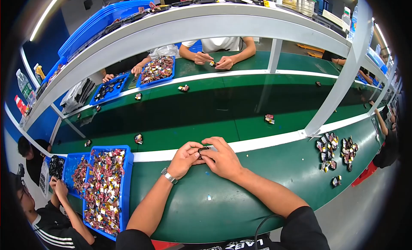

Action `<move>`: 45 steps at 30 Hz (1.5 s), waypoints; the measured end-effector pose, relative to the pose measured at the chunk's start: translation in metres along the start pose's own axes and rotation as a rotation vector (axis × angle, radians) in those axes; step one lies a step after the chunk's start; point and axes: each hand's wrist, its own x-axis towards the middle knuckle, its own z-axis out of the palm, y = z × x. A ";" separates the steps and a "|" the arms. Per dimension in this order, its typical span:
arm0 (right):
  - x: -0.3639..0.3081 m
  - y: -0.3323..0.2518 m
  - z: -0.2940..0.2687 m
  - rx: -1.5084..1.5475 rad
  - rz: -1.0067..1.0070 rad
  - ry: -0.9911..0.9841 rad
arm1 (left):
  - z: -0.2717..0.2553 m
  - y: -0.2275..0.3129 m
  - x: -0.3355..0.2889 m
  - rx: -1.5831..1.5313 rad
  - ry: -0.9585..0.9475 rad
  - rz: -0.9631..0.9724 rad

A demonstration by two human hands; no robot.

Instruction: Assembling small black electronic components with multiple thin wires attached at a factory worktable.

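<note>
- We are leaning our two forearms in from the near edge, a dark sleeve (300, 228) covering the right upper arm and a wristwatch (170, 176) sitting on the left wrist.
- We are bringing both hands together over the green work surface (206, 207): the left hand (184, 157) is curling its fingers onto a small dark part (205, 150), and the right hand (221, 157) is pinching the same part from the other side.
- That part is sitting between our fingertips, just near of the white strip (266, 142) that is running along the edge of the conveyor belt (206, 112).
- To our near left, a blue tray (127, 181) is holding a heap of small red, black and yellow pieces; to our right, a loose cluster of similar pieces (337, 153) is lying on the surface.
- Single pieces are riding on the dark green belt, one of them (269, 118) to the right of centre.
- Across the belt, a person in a white top is holding a piece in both hands (214, 60), with another blue tray (158, 69) to the left of them.
- A white shelf frame (214, 22) is arching overhead, carrying stacked blue trays (103, 18).
- At the near left, another person's hand (60, 187) is reaching toward a second tray; their body is being cut off by the rim.
- We cannot make out the shape of the part, since our fingers are hiding most of it.
</note>
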 end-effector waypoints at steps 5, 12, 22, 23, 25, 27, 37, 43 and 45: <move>-0.001 -0.001 0.000 0.019 0.017 0.036 | 0.004 -0.001 0.000 -0.019 0.021 0.006; -0.001 -0.002 0.004 0.120 0.069 0.036 | 0.005 -0.001 0.000 -0.018 0.053 0.012; 0.000 -0.002 0.003 0.007 0.018 0.030 | 0.003 0.001 -0.001 -0.022 0.057 0.055; -0.001 -0.001 0.004 0.010 0.022 0.030 | 0.003 0.001 -0.001 -0.023 0.059 0.048; -0.002 0.001 0.004 0.031 0.025 0.035 | 0.003 -0.001 0.000 -0.027 0.054 0.050; -0.002 0.001 0.005 0.052 0.029 0.039 | 0.003 -0.002 0.000 -0.033 0.051 0.051; -0.001 0.000 0.010 0.163 0.112 0.010 | 0.009 -0.003 0.001 0.053 0.156 0.102; 0.002 -0.003 0.008 0.064 0.022 0.037 | 0.008 -0.002 0.000 0.020 0.178 0.070; 0.003 -0.001 0.008 0.015 -0.021 0.072 | 0.008 -0.002 0.000 0.005 0.148 0.065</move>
